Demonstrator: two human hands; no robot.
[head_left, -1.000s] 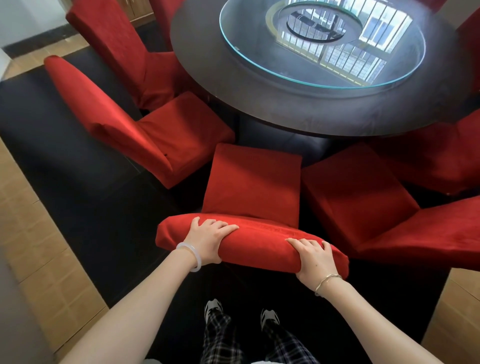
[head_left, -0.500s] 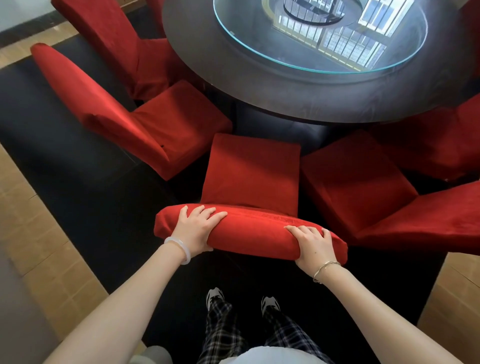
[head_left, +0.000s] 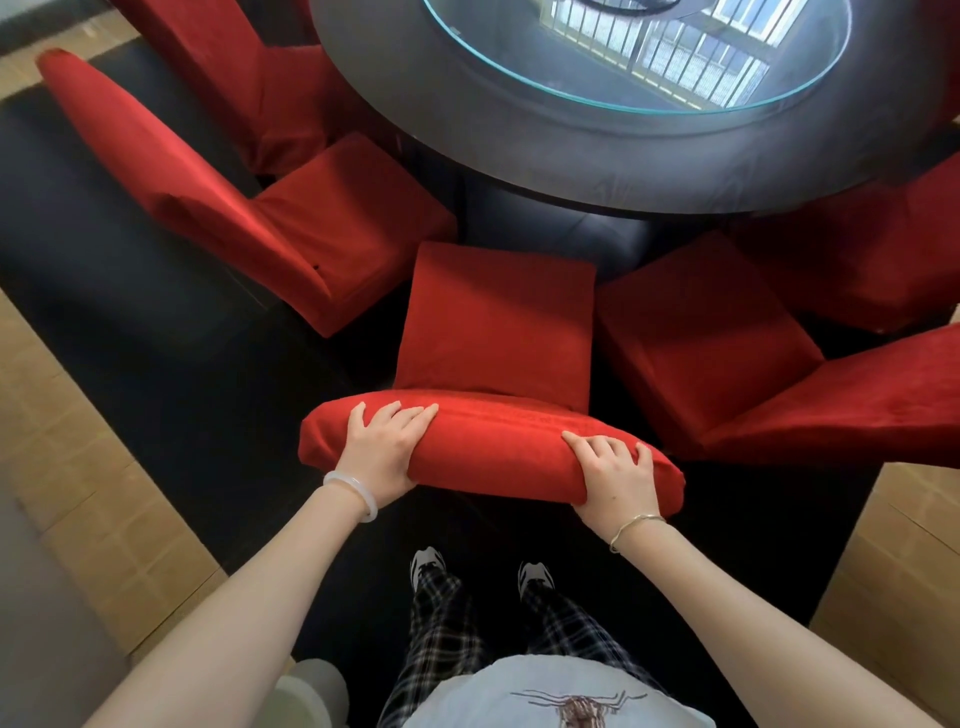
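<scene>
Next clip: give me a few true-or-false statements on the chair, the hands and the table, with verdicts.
The left hand and right hand grip the top of the red chair back. True.
The chair's seat is hidden under the table. False: the seat shows almost whole in front of the table.
A white bangle sits on the left wrist. True.
The table is square. False: it is round, with a glass turntable.

Rnd dark table (head_left: 519, 156), glass turntable (head_left: 519, 62), blk rug (head_left: 156, 364)
</scene>
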